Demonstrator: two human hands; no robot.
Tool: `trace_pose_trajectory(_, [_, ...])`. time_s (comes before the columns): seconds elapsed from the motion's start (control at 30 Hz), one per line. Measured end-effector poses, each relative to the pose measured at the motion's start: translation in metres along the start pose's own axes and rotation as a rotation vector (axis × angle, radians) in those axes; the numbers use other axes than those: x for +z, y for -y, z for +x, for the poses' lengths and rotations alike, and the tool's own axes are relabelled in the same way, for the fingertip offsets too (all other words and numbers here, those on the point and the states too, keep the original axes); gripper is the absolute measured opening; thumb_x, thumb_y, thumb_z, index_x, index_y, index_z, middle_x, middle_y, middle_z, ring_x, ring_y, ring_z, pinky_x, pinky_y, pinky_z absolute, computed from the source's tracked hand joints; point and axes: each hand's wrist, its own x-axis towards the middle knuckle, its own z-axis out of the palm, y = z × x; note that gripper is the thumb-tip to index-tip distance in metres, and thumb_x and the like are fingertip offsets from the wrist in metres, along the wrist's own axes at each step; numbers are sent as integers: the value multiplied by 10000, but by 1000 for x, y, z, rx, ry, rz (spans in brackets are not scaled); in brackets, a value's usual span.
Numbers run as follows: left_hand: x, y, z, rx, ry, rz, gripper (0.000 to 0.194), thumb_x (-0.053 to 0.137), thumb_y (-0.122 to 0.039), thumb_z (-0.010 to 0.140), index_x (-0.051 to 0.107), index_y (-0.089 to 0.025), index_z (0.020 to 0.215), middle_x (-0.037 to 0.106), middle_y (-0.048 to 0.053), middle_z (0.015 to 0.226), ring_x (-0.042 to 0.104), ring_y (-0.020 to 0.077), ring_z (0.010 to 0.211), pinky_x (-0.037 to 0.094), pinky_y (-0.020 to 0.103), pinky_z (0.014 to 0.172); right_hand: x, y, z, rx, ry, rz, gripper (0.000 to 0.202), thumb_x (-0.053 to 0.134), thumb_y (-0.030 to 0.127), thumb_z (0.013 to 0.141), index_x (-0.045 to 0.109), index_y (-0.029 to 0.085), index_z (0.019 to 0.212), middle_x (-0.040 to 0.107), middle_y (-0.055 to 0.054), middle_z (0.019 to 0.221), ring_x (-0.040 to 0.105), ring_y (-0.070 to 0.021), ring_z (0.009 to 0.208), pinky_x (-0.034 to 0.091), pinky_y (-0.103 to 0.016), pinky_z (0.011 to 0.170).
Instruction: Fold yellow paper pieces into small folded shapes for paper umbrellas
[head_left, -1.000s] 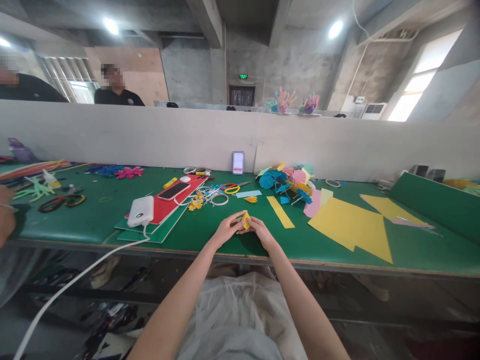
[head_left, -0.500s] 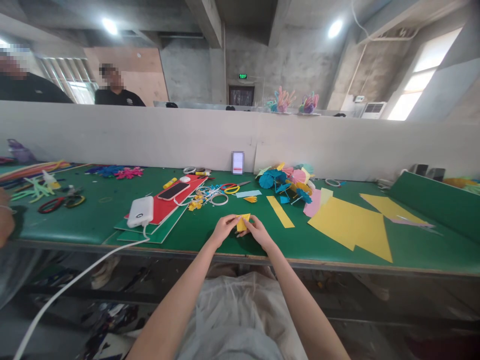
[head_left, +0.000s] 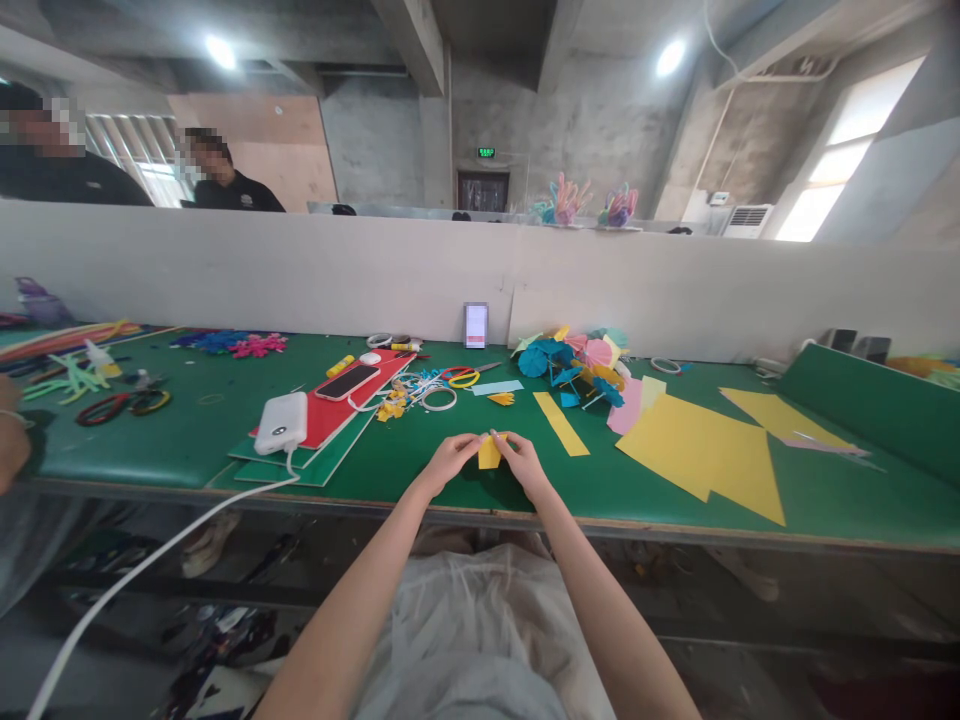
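A small piece of yellow paper [head_left: 489,456] is held between my two hands, over the near part of the green table [head_left: 420,470]. My left hand [head_left: 454,457] pinches its upper left edge, and my right hand [head_left: 520,460] grips the upper right, with the fingertips almost meeting at the top. Just beyond lie a small orange-yellow folded paper [head_left: 502,399] and a light blue paper strip [head_left: 498,387]. Off to the right of my hands is a yellow paper strip [head_left: 561,424].
Paper umbrellas [head_left: 551,362] are heaped behind, with large yellow sheets [head_left: 701,450] to the right. Scissors [head_left: 461,377], a white power bank [head_left: 281,424] and a phone [head_left: 347,381] lie leftward. Another person's hand [head_left: 11,440] shows at the left edge.
The yellow paper has turned from a tilted, pointed shape to a squarer one hanging below my fingertips. My fingers have moved to its top edge. Two people in the background have turned their heads.
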Motion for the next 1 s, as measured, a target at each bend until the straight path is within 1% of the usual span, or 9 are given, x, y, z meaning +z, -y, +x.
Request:
trace_pose_trajectory(0.23, [0, 6, 4, -32, -75, -10, 273, 526, -325, 909, 577, -140, 1102, 613, 75, 1077, 617, 191, 903, 526, 382, 781, 0, -1, 1, 63, -52, 72, 265, 540, 321, 916, 578, 146, 1112, 610, -66, 1090, 623, -205, 905, 533, -380, 765])
trace_pose_trajectory(0.33, [0, 6, 5, -32, -80, -7, 278, 529, -320, 908, 569, -138, 1114, 610, 78, 1082, 617, 190, 904, 527, 383, 778, -1, 1, -1, 88, -55, 91, 267, 545, 310, 914, 572, 150, 1126, 603, -69, 1107, 621, -206, 913, 535, -380, 765])
trace_pose_trajectory(0.43, [0, 4, 3, -20, -42, 0, 279, 528, -320, 909, 567, -135, 1114, 612, 77, 1071, 620, 186, 891, 529, 379, 768, -3, 2, -2, 111, -49, 103, 269, 548, 311, 912, 575, 153, 1128, 599, -66, 1122, 616, -217, 931, 532, -386, 777])
trace_pose_trajectory(0.6, [-1, -1, -2, 4, 91, 20, 257, 529, -327, 908, 588, -127, 1058, 630, 64, 1006, 626, 169, 840, 532, 358, 742, -4, 0, 0, 155, -39, 125, 272, 548, 313, 911, 574, 156, 1132, 595, -67, 1133, 613, -222, 944, 529, -393, 788])
trace_pose_trajectory(0.67, [-2, -1, -3, 8, 123, 26, 258, 525, -333, 910, 591, -124, 1047, 633, 61, 989, 626, 166, 828, 531, 355, 737, -4, -1, 1, 176, -34, 137, 278, 550, 312, 910, 570, 156, 1138, 593, -69, 1137, 612, -223, 949, 528, -397, 790])
trace_pose_trajectory(0.77, [-2, -1, -4, 10, 145, 37, 261, 520, -338, 912, 592, -126, 1046, 633, 61, 989, 626, 167, 828, 530, 356, 739, -4, -4, 2, 208, -28, 155, 278, 549, 315, 910, 571, 155, 1135, 595, -69, 1131, 614, -221, 944, 529, -395, 787])
trace_pose_trajectory(1.0, [-1, 0, -3, 10, 158, 61, 265, 520, -338, 912, 589, -128, 1059, 630, 64, 1008, 625, 173, 845, 529, 362, 749, -5, -7, 4, 253, -35, 192, 281, 545, 325, 912, 570, 148, 1129, 603, -69, 1107, 620, -213, 922, 530, -390, 774])
